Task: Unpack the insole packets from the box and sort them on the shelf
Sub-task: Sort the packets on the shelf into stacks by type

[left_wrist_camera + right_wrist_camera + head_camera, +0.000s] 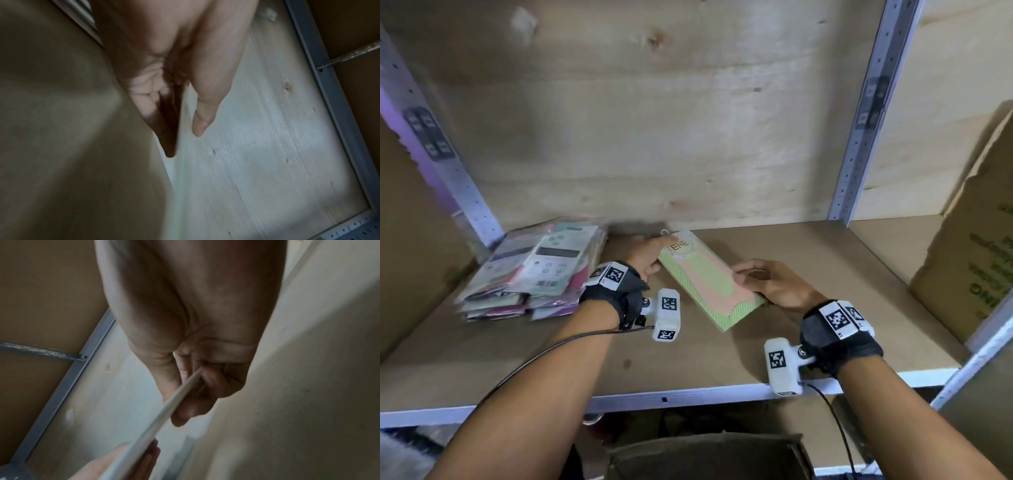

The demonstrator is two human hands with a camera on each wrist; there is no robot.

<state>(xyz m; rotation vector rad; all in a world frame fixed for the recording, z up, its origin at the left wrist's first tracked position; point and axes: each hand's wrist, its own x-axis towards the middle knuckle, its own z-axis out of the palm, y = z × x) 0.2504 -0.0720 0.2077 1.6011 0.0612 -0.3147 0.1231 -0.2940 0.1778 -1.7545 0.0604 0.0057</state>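
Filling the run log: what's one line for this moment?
hands: left hand and right hand hold green packet | place: over shelf | pile: left

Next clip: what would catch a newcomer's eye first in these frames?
The green-and-pink insole packet in mid-shelf, held at its far end by the left hand and at its near end by the right hand. Next, the pile of packets at the shelf's left end, and the cardboard box at far right.
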